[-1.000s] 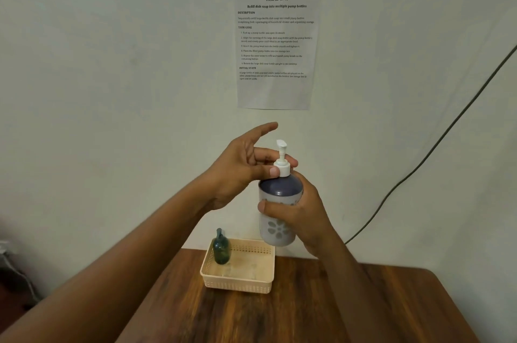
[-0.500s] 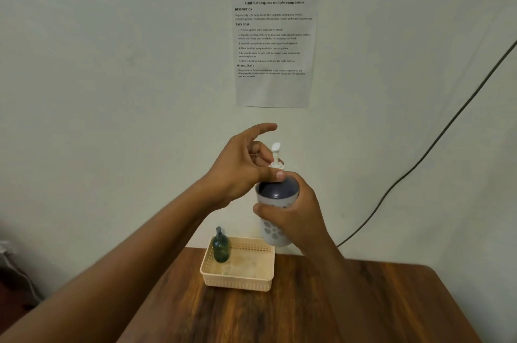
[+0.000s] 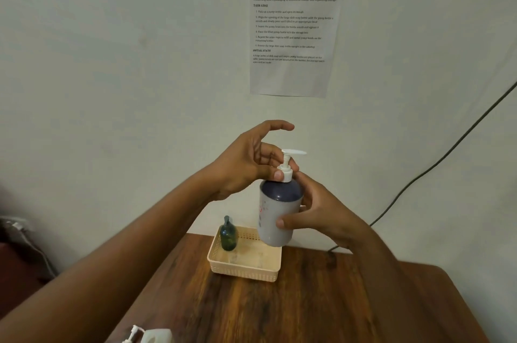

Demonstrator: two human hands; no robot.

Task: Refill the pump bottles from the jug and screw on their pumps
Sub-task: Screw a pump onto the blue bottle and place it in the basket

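Observation:
A white pump bottle (image 3: 275,214) with a dark blue shoulder is held upright in the air above the table. My right hand (image 3: 316,214) wraps around its body from the right. My left hand (image 3: 249,163) pinches the collar of the white pump (image 3: 286,167) on the bottle's neck, with the spout pointing right. A small green bottle (image 3: 228,235) with its pump on stands in the back left corner of a cream basket (image 3: 246,270). At the bottom edge, part of a white jug (image 3: 155,336) and another white pump (image 3: 131,334) show.
The brown wooden table (image 3: 293,309) stands against a pale wall, with its right edge near the frame's lower right. An instruction sheet (image 3: 293,23) is stuck to the wall above. A dark cable (image 3: 436,163) runs diagonally down the wall on the right.
The pump's spout has turned from pointing away to pointing right. The bottle has turned in my right hand, whose grip has slid lower on its body. The view has dropped, showing the jug.

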